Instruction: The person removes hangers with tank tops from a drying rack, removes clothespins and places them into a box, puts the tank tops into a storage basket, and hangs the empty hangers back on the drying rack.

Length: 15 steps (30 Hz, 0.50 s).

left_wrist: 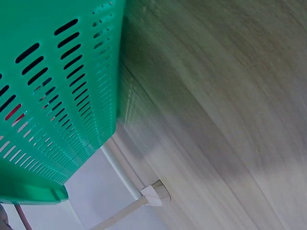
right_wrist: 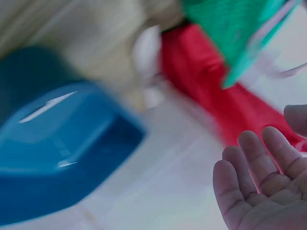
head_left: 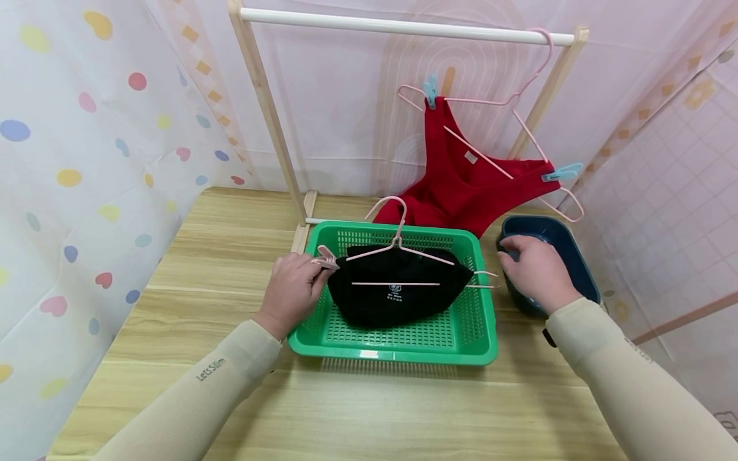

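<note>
My left hand (head_left: 294,291) grips the left end of a pink hanger (head_left: 398,242), beside a pink clothespin (head_left: 327,257) at the corner of a folded-looking black garment (head_left: 375,307). The hanger's right end sticks out past the garment, where no clothespin shows. Both lie over a green basket (head_left: 394,357), also in the left wrist view. My right hand (head_left: 539,272) hovers over a dark blue bin (head_left: 579,269). In the right wrist view the right hand's fingers (right_wrist: 259,158) are loosely bent, holding nothing visible; that view is blurred.
Behind the basket stands a wooden rack with a white bar (head_left: 403,24). From it a pink hanger (head_left: 516,96) carries a red tank top (head_left: 455,186) held by light blue clothespins (head_left: 564,173). The wooden table (head_left: 219,256) extends to the left and front.
</note>
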Tool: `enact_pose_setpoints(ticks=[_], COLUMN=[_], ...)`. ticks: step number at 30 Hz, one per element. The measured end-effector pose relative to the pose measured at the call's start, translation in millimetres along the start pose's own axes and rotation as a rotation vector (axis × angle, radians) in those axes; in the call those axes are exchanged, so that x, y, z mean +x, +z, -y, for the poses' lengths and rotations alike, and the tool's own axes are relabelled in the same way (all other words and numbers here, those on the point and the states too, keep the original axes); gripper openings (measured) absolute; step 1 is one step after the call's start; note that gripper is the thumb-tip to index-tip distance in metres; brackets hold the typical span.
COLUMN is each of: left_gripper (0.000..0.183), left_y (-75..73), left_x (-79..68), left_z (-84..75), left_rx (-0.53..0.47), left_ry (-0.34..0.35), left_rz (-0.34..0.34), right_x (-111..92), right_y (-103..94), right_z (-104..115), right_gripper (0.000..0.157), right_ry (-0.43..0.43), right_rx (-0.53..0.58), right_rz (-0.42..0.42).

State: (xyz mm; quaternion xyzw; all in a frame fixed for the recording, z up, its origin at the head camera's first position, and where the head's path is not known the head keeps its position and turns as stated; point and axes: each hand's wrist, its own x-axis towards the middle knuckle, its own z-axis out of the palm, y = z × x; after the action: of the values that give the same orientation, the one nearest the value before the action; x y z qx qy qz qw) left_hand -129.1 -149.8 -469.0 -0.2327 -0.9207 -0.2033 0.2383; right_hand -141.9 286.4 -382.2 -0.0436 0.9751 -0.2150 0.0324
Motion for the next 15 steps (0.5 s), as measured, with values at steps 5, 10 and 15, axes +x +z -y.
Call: enact_pose_setpoints(ticks=[5,10,15], left_gripper=[0.015,0.015,0.016], left_y=[-0.8,0.0,-0.5], left_x=[0.4,-0.2,-0.1], left_z=[-1.2,-0.9,-1.6], left_rx=[-0.003,-0.004,0.002], left_ry=[-0.004,0.007,-0.02], left_rz=[0.0,-0.021,0.01], right_x=[-13,-22,-26], right_y=[2.0,8.1,17.4], right_z=[37,73,107], right_gripper=[0.032,0.028,0.028], right_ry=[-0.167,-0.301,-0.448], right_rx=[0.023,0.044,0.039], right_rz=[-0.109,-0.135,-0.115])
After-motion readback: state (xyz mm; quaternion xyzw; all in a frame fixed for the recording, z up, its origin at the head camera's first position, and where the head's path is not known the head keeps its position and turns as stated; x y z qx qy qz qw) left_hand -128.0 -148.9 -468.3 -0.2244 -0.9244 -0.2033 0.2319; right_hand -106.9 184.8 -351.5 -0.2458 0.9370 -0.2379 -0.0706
